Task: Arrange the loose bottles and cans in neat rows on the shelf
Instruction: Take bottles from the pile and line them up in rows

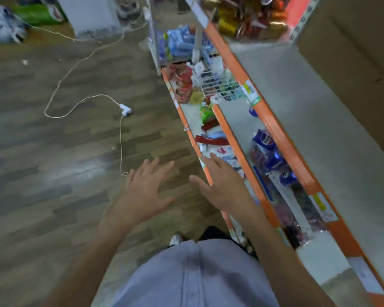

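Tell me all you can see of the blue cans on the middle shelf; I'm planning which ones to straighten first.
The blue cans look like metal, with red and white logo marks, though blur hides detail. They lie loose and tilted in a crowded cluster on the grey middle shelf, just inside the orange edge of the shelf above, seemingly touching one another. One more blue item sits apart, farther along. Neither the left hand nor the right hand touches them.
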A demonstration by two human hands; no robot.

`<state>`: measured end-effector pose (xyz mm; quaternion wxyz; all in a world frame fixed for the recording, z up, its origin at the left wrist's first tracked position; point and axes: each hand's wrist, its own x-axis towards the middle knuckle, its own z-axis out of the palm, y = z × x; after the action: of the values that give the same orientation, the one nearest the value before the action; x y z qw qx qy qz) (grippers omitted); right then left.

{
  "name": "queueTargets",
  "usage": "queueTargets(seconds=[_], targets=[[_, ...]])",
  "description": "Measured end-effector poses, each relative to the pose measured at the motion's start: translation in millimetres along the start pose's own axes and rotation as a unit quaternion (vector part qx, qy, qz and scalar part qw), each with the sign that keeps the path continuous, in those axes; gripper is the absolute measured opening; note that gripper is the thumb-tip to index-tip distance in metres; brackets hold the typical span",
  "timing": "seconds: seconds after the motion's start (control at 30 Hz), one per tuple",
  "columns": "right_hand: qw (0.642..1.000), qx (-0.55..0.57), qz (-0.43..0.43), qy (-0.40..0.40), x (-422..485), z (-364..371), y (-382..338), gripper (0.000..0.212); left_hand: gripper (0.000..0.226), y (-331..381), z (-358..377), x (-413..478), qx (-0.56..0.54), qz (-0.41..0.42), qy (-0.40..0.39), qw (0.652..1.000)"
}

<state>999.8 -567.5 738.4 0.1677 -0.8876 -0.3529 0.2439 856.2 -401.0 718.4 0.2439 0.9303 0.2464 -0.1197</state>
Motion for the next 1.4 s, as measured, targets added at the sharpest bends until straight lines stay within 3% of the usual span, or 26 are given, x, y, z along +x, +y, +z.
queueTargets(seconds=[0.13,0.37,0.6,0.87,1.07,1.23,1.4], targets=[[0.999,-0.026,-0.027,-0.012,50,-6,-25,0.073,0.089,-23,-22,20,-0.041,-0.015,0.031,0.999],[0.999,-0.023,-0.024,-0.002,150,-30,-44,0.071,0.083,-45,-78,115,-0.048,0.029,0.046,0.997],[0.999,0.024,0.013,0.04,284,-95,-53,0.056,0.082,-46,-169,279,0.048,0.095,0.025,0.994],[0.991,0.0,-0.04,0.124,430,-212,-87,0.051,0.072,-40,-290,421,0.012,0.155,0.148,0.977],[0.994,0.009,0.006,0.112,506,-244,-82,0.06,0.07,-46,-319,513,0.011,0.192,0.133,0.972],[0.983,0.037,0.043,0.174,572,-269,-72,0.052,0.073,-40,-356,617,0.005,0.249,0.104,0.963],[0.97,0.058,0.108,0.208,645,-316,-75,0.06,0.071,-29,-409,713,0.0,0.302,0.051,0.952]])
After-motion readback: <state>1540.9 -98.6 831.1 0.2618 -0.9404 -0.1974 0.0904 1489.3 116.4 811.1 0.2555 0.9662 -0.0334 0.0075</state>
